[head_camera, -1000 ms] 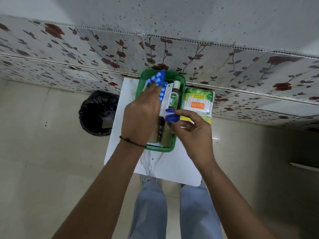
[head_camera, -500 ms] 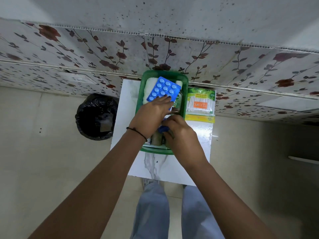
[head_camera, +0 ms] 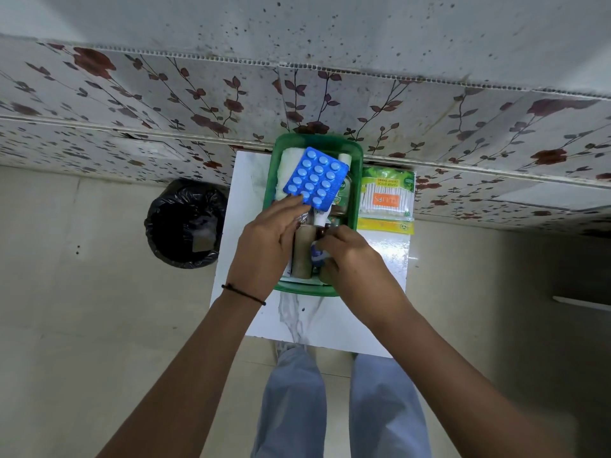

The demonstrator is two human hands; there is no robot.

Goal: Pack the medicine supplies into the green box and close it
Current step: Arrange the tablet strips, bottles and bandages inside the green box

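Observation:
The green box [head_camera: 357, 180] stands open on a small white table [head_camera: 330, 325] against the wall. Inside lie a white cotton roll [head_camera: 288, 166], a Dettol bottle [head_camera: 344, 193] and brown bottles [head_camera: 301, 256]. A blue blister pack of tablets [head_camera: 315, 180] rests tilted on top of them, with the fingertips of my left hand [head_camera: 267, 246] touching its near edge. My right hand [head_camera: 350, 256] is inside the box's near end, pinching a small blue-and-white item [head_camera: 316, 254]. A pack of cotton swabs [head_camera: 386, 196] lies on the table, right of the box.
A black-lined waste bin [head_camera: 186, 223] stands on the floor left of the table. A floral-tiled wall [head_camera: 165, 94] rises directly behind the box. My legs in blue trousers [head_camera: 297, 401] are below the table's near edge.
My left hand laid the blister pack flatter onto the box's contents and slid back to its near edge. My right hand carried the small blue item from the box's right rim into the box.

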